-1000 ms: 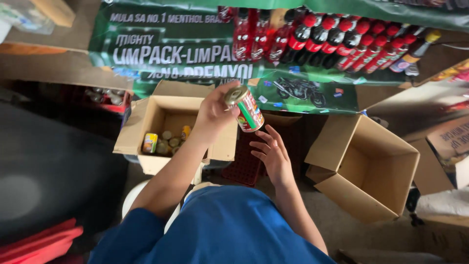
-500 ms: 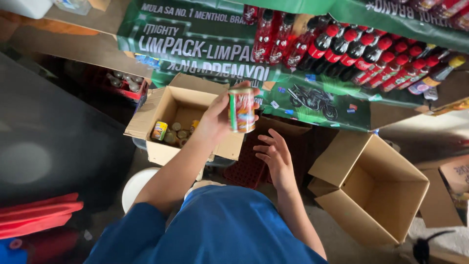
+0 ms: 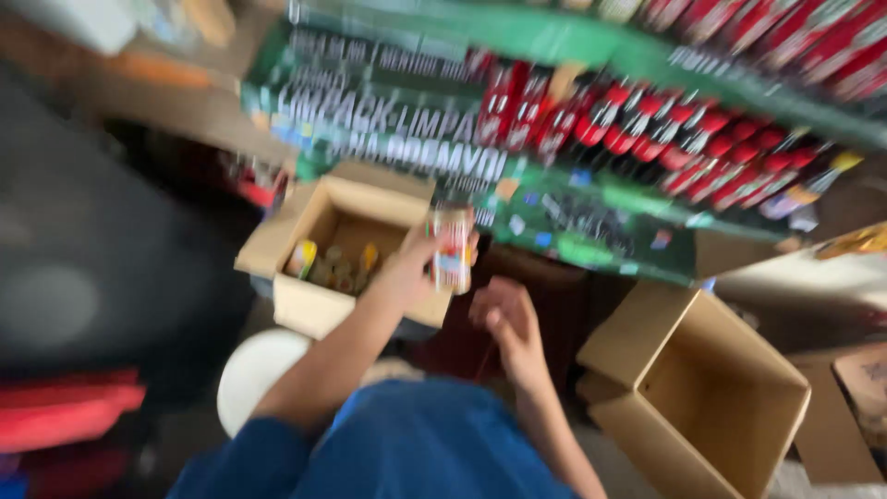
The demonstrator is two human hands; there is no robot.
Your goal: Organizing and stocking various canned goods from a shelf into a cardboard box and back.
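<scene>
Grip first: the left hand (image 3: 411, 268) is wrapped around one small can (image 3: 452, 248), holding it upright, so that grip is clenched on the can, while the right hand (image 3: 506, 319) hangs just below and to the right of it, loosely curled with nothing in it as far as the blur lets me see. Count-wise it's one can in hand, two cardboard boxes, and a long row of red bottles (image 3: 647, 139) up behind the grip that's too smeared to count. Left of the grip sits the open box (image 3: 286, 249) with a few more cans in the bottom, maybe four or five, can't say exactly. Down and to the right of the grip is the second box (image 3: 702, 388), open and bare inside. Compared with half a second back, the can has drifted a bit lower and sits right over the near edge of the left box, and the whole view has gone way blurrier. Stuff looks like plain brown corrugated card for the boxes, a shiny cylindrical can with a red, white and green label, glossy bottles, and a green printed banner (image 3: 554, 212) beneath the bottles.
</scene>
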